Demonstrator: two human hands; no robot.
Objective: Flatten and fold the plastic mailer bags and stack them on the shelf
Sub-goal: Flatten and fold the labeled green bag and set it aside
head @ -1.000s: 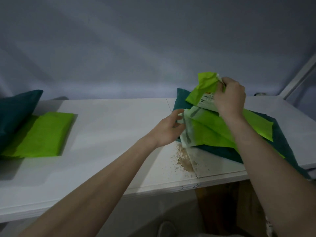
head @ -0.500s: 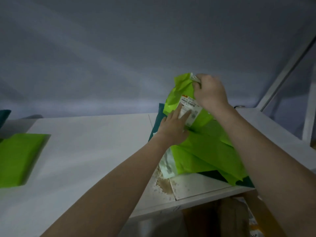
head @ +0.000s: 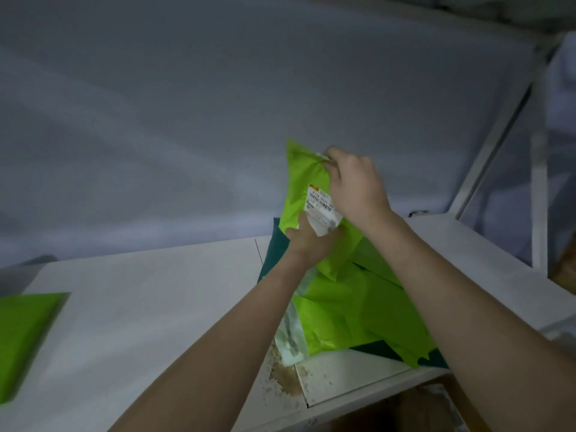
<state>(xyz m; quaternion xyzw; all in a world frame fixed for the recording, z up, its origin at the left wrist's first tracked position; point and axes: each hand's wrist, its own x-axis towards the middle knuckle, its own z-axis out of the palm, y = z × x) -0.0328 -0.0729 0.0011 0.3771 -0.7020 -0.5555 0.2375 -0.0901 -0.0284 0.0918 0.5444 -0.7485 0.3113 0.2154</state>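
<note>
Right hand [head: 355, 185] pinching top edge of green mailer [head: 299, 179], lifted above pile [head: 358, 310] on shelf [head: 156, 307]. Left hand [head: 307, 240] just below, fingers curled onto mailer by label [head: 321, 210]. Likely light, limp, slippery; best gripped at edges or corners.

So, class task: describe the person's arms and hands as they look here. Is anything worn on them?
Both forearms are bare up to the frame edge: no sleeves show. The left hand and right hand carry no gloves, and no watch, bracelet or ring is visible. The dim light hides finer detail.
</note>
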